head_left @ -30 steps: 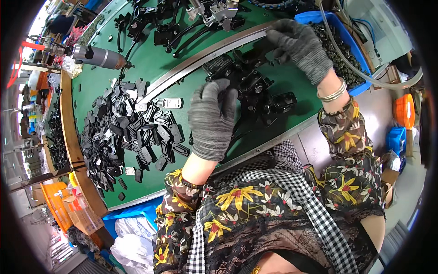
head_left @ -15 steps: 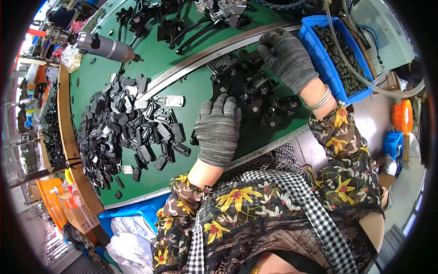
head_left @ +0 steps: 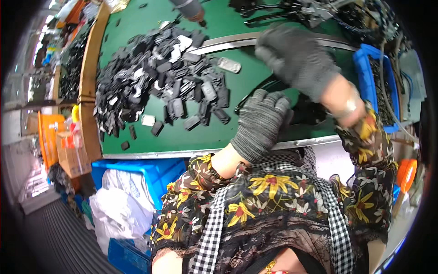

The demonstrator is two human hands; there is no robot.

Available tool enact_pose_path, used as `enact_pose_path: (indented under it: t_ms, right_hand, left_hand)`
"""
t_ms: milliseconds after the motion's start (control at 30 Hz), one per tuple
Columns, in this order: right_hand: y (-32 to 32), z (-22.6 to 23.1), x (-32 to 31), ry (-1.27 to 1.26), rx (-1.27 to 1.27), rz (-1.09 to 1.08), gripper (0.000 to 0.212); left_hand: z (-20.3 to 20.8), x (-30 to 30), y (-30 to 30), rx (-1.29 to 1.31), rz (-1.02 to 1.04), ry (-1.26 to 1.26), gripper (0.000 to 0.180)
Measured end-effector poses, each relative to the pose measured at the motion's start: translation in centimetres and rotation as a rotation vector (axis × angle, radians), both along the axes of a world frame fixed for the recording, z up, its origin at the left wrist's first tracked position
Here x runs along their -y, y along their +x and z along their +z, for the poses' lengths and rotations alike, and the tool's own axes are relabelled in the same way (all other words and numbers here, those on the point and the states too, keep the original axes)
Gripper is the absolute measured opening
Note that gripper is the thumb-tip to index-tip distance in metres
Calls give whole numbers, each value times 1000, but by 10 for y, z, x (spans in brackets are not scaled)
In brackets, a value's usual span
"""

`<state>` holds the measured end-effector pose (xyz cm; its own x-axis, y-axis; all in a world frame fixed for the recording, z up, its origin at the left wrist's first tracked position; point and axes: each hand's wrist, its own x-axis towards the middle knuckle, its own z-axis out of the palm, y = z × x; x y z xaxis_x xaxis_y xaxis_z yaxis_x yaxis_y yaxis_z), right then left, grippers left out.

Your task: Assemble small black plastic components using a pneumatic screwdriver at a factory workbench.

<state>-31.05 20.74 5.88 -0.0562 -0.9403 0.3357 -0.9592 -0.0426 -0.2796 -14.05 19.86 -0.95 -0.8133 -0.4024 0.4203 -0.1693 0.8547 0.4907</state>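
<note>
My left hand (head_left: 263,122), in a grey striped knit glove, is at the near edge of the green table, fingers curled together over a black part. A thin curved black lever (head_left: 252,95) shows beside its fingers. My right hand (head_left: 296,58), in the same kind of glove, hovers higher up and to the right, over dark parts; it is smeared by motion, so its fingers and anything in them are unclear. Glossy black parts (head_left: 311,109) lie between and below the hands, mostly hidden by them. Left of my hands spreads a big heap of small black rectangular covers (head_left: 175,86).
A metal rail (head_left: 228,44) crosses the green table (head_left: 210,134). A grey power driver (head_left: 189,9) hangs beyond the heap. Black lever assemblies (head_left: 273,11) lie at the back. A blue bin (head_left: 365,68) of small dark parts stands at right; another blue bin (head_left: 169,176) sits below the table's edge.
The view has shifted, so the table sits further left and higher. My right hand has moved from near the blue bin inward over the black parts. My left hand's fingers have curled.
</note>
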Motion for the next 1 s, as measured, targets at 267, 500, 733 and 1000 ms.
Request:
enact_pose_path:
  t_ms: [267,500,733,1000]
  right_hand:
    - [11,-82,59,364,-145,-66,35]
    - [14,-40,47,241,256,-104,24]
    - [24,-22,10,245,881,-128,17]
    - [32,-20,-7,160,1173,-116,22]
  left_hand:
    - [13,53,78,182,209,-92,15]
    - [-11,118,100,303,751,-247,35]
    - [-13,143,84,498,564,-116,26]
    - [33,71,46,-151,91,829,20]
